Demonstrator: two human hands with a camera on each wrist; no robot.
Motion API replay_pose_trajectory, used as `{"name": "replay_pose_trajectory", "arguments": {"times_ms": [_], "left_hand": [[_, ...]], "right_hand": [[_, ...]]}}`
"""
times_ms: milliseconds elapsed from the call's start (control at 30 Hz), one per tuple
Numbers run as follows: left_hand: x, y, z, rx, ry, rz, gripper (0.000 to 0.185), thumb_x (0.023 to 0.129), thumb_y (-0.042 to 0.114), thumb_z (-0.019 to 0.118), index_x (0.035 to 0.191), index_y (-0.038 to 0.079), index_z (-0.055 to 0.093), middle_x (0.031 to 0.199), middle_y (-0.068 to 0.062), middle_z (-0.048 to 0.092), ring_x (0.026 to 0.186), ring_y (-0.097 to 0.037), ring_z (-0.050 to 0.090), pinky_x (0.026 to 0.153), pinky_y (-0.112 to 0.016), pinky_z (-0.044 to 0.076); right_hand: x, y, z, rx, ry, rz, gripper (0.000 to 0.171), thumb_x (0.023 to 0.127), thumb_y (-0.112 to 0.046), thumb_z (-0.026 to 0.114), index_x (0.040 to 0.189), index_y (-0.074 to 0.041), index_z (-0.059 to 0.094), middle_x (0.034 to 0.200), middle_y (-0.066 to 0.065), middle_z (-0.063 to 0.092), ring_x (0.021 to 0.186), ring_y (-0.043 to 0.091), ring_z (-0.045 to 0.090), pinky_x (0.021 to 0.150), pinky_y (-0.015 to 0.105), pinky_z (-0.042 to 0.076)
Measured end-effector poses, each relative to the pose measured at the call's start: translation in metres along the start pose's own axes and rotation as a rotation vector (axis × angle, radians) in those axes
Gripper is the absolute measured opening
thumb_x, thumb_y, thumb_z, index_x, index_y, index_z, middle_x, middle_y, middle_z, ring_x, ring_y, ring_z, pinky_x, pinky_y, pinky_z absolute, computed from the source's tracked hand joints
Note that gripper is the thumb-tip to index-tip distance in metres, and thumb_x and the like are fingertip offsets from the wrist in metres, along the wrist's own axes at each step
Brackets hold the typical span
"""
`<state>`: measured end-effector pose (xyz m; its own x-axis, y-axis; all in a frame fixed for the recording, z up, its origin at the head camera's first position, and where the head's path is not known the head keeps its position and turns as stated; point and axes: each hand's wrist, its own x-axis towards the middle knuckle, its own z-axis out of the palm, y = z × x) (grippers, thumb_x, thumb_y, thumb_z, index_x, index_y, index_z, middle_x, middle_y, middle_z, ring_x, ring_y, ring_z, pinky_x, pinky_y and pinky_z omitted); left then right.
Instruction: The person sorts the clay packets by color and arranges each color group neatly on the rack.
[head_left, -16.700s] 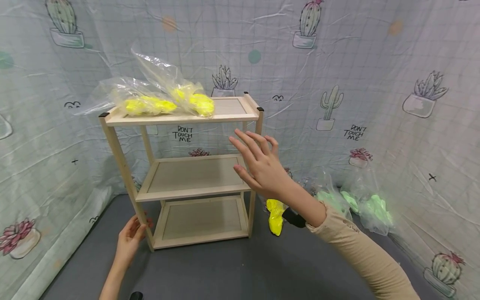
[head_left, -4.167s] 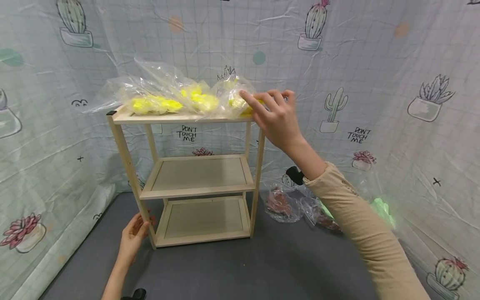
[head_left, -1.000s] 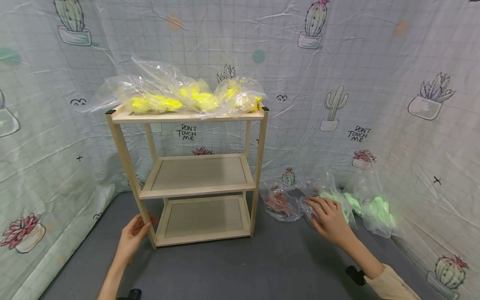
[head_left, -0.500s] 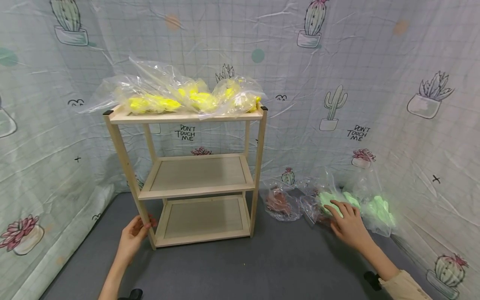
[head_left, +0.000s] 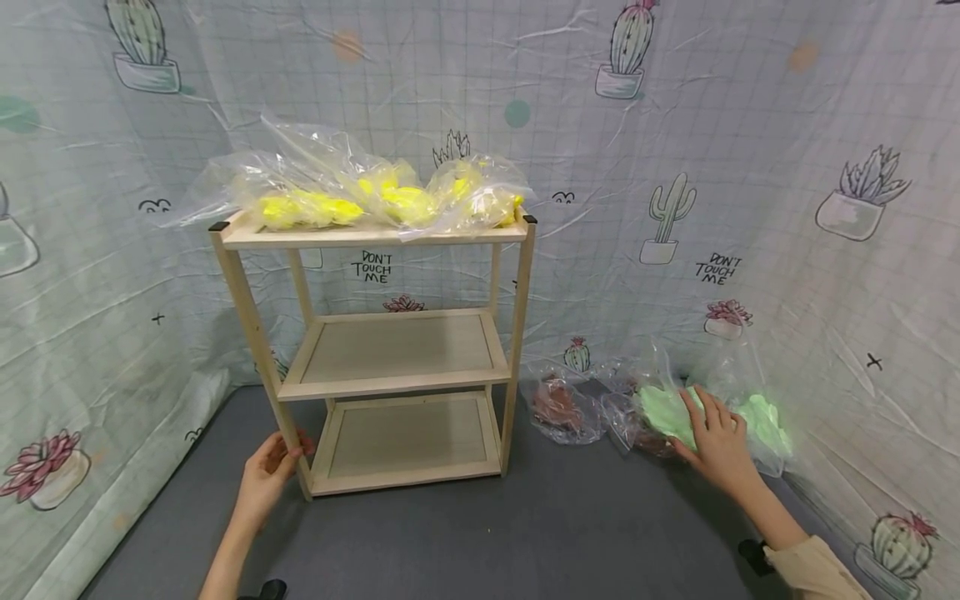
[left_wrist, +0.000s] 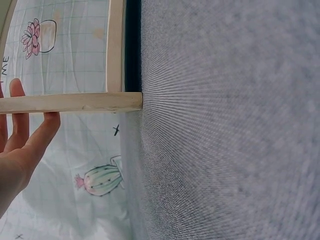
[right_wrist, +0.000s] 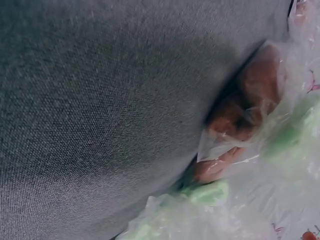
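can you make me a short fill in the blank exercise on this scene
1. The clear plastic bags of yellow pieces lie on the ____ shelf of the three-tier wooden rack.
2. The left hand holds the rack's front ____.
3. The right hand rests on a clear bag of pale ____ pieces.

Missing words: top; leg; green

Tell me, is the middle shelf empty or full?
Empty: the middle shelf shows only bare board, while the yellow bags lie on top.
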<state>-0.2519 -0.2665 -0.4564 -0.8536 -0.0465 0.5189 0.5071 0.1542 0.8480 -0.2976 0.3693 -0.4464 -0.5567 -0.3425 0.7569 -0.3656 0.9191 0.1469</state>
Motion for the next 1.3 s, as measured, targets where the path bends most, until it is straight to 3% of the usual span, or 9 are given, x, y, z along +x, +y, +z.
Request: {"name": "replay_pose_trajectory", "arguments": {"times_ms": [133,333,400,500,600,800,1067,1300], "left_hand": [[-0.001,0.000,0.000,0.011,0.013,-0.008,0.023,0.090,-0.001,0.047,0.109,0.009,0.054,0.093,0.012,0.063,0.084,0.003,0.061,0.068,-0.013,0.047],[0.000,-0.003,0.000,0.046,0.020,-0.024,0.020,0.090,0.001,0.047,0.109,0.002,0.053,0.093,0.013,0.062,0.083,0.003,0.061,0.068,-0.013,0.047],[0.000,-0.003,-0.001,0.051,0.025,-0.028,0.020,0.090,0.001,0.047,0.109,0.001,0.053,0.093,0.013,0.063,0.083,0.002,0.061,0.068,-0.014,0.047],[0.001,-0.004,-0.001,0.058,0.029,-0.027,0.020,0.090,0.001,0.047,0.109,0.002,0.053,0.093,0.011,0.063,0.084,0.002,0.061,0.068,-0.014,0.047],[0.001,-0.004,-0.001,0.064,0.027,-0.033,0.020,0.090,0.001,0.047,0.109,0.001,0.053,0.093,0.011,0.063,0.084,0.002,0.061,0.068,-0.013,0.047],[0.000,-0.004,-0.002,0.063,0.020,-0.047,0.021,0.091,0.002,0.047,0.111,-0.003,0.051,0.093,0.013,0.062,0.084,0.003,0.061,0.069,-0.013,0.047],[-0.001,-0.004,-0.002,0.068,0.018,-0.038,0.021,0.090,0.001,0.047,0.110,-0.002,0.052,0.093,0.012,0.062,0.084,0.002,0.061,0.068,-0.014,0.047],[0.000,-0.002,-0.001,0.002,-0.020,0.011,0.022,0.091,0.000,0.045,0.111,0.005,0.053,0.096,0.011,0.063,0.086,0.002,0.061,0.070,-0.014,0.048]], "right_hand": [[-0.002,0.005,0.004,-0.016,-0.023,0.035,0.091,0.083,-0.071,0.017,0.129,0.005,0.038,0.125,0.028,0.040,0.106,0.046,0.039,0.072,0.060,0.029],[-0.002,0.011,0.009,-0.003,-0.119,0.062,0.094,0.078,-0.075,0.018,0.131,0.000,0.037,0.127,0.027,0.037,0.109,0.046,0.037,0.072,0.063,0.030],[-0.002,0.012,0.011,-0.006,-0.142,0.059,0.088,0.078,-0.073,0.034,0.131,-0.003,0.037,0.127,0.027,0.038,0.108,0.046,0.038,0.071,0.064,0.032],[-0.001,0.012,0.014,0.000,-0.206,0.072,0.083,0.072,-0.057,0.063,0.134,-0.009,0.034,0.128,0.027,0.037,0.106,0.047,0.039,0.070,0.064,0.033],[-0.001,0.011,0.018,0.009,-0.276,0.090,0.089,0.065,-0.040,0.075,0.137,-0.013,0.030,0.130,0.027,0.035,0.105,0.047,0.039,0.071,0.063,0.033],[-0.001,0.007,0.022,0.024,-0.343,0.117,0.082,0.068,-0.036,0.074,0.135,-0.013,0.032,0.129,0.026,0.037,0.101,0.048,0.042,0.074,0.062,0.032],[-0.002,0.004,0.023,0.024,-0.407,0.134,0.073,0.076,-0.038,0.067,0.136,-0.015,0.031,0.124,0.025,0.041,0.092,0.047,0.049,0.069,0.058,0.034],[-0.004,0.005,0.024,0.025,-0.350,0.085,0.070,0.075,-0.033,0.069,0.134,-0.020,0.034,0.120,0.022,0.045,0.088,0.044,0.051,0.063,0.052,0.035]]}}
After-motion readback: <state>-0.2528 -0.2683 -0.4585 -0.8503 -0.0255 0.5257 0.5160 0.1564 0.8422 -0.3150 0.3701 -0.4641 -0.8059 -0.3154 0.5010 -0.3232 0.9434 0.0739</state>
